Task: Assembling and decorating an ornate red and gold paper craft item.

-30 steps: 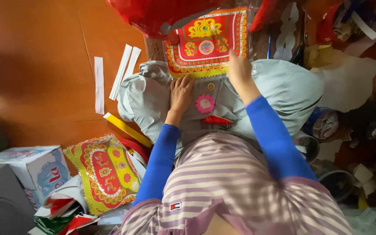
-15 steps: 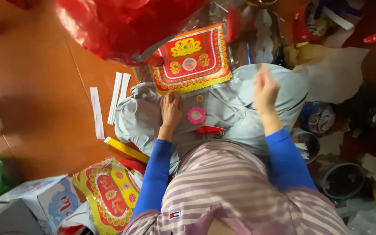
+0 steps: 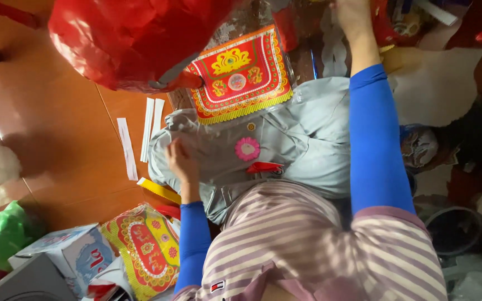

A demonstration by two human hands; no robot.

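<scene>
Grey garment (image 3: 308,139) under left hand (image 3: 181,161), right hand (image 3: 352,14) beyond its far edge

Soft daylight fell evenly; pale glare washed the floor tiles (image 3: 40,128) at the left edge. The right side lay dim, and the edges looked slightly blurred.

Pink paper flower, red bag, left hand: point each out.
Pink paper flower (image 3: 247,149): head view, its centre.
Red bag (image 3: 135,39): head view, middle of its crinkled side.
Left hand (image 3: 182,163): head view, back of the hand.
</scene>
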